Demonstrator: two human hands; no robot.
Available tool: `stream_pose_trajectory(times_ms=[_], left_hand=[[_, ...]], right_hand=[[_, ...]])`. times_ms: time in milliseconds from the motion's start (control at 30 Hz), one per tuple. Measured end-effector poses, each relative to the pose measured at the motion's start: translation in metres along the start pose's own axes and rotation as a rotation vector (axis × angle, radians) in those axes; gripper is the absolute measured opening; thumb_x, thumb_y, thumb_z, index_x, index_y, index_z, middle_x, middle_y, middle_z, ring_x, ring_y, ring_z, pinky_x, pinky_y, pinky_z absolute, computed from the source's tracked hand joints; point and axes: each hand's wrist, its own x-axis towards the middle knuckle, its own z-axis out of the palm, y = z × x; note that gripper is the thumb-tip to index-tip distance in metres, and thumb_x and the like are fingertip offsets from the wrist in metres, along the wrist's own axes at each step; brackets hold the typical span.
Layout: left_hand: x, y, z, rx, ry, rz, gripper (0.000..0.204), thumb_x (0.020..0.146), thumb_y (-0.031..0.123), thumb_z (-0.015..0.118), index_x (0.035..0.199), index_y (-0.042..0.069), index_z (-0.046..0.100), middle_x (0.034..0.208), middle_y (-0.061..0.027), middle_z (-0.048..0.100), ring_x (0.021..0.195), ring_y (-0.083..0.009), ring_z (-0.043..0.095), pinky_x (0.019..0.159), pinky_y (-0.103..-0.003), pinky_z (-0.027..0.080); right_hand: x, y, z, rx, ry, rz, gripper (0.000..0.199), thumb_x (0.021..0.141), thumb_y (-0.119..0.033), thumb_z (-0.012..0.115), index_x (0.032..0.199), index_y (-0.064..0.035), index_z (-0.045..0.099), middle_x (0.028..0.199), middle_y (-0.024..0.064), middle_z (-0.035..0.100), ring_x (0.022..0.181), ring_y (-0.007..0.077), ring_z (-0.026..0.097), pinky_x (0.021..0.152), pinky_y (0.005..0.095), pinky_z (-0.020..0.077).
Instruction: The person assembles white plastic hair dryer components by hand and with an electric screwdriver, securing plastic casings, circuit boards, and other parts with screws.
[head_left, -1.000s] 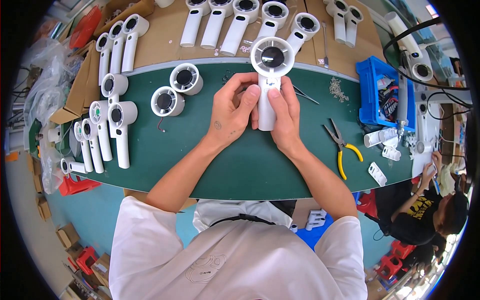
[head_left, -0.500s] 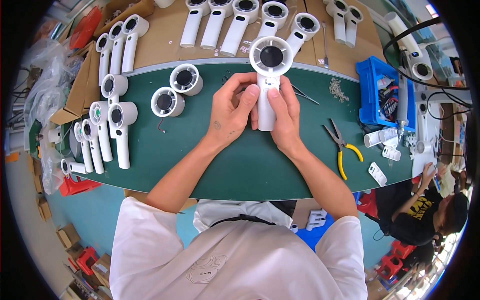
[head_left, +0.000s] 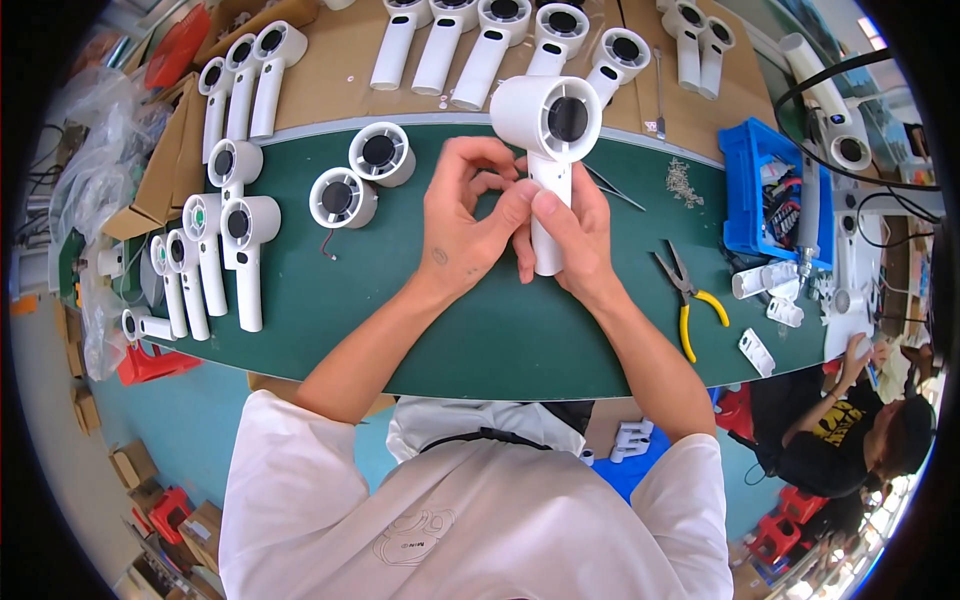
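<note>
Nearest the camera is the person's white shirt (head_left: 470,520), with both forearms rising from it over the green mat (head_left: 450,340). The left hand (head_left: 465,230) and the right hand (head_left: 575,240) meet at mid-mat around the handle of a white handheld fan body (head_left: 548,150), which is held upright above the mat with its round head toward the far edge and its dark opening facing the camera. The right hand's fingers are wrapped around the handle from behind, thumb pressed on its front. The left hand's thumb also presses the handle front; its other fingers are curled narrow beside the handle.

Right of the hands, yellow-handled pliers (head_left: 690,295) lie flat on the mat, well apart from the fan. Left of the hands, two loose round fan housings (head_left: 362,172) stand on the mat near each other. Further left, a cluster of assembled white fan bodies (head_left: 215,255) lies in rows. At right, a blue bin (head_left: 745,190) sits at the mat's edge. Beyond the mat, a row of white fan bodies (head_left: 500,45) lies on brown cardboard (head_left: 330,80). Another person (head_left: 850,435) sits low at right.
</note>
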Motion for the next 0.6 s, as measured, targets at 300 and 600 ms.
stream_pose_trajectory(times_ms=[300, 600], left_hand=[[0.01, 0.025, -0.007, -0.125, -0.089, 0.125, 0.099, 0.077, 0.015, 0.078, 0.149, 0.005, 0.011, 0.135, -0.0146, 0.041, 0.12, -0.0254, 0.048, 0.096, -0.041, 0.044], [0.015, 0.032, -0.018, 0.054, -0.036, 0.246, 0.083, 0.083, 0.021, 0.074, 0.145, 0.0, 0.023, 0.13, -0.0156, 0.049, 0.115, -0.0248, 0.055, 0.093, -0.035, 0.049]], right_hand=[[-0.011, -0.017, 0.002, -0.008, -0.18, 0.132, 0.065, 0.09, -0.042, 0.052, 0.129, 0.0091, 0.04, 0.078, 0.0134, 0.056, 0.041, 0.0167, 0.051, 0.036, 0.0268, 0.0409], [-0.009, -0.013, 0.003, -0.028, -0.177, 0.098, 0.06, 0.095, -0.039, 0.05, 0.137, 0.0007, 0.035, 0.09, 0.0141, 0.055, 0.049, 0.0131, 0.051, 0.04, 0.0232, 0.0409]])
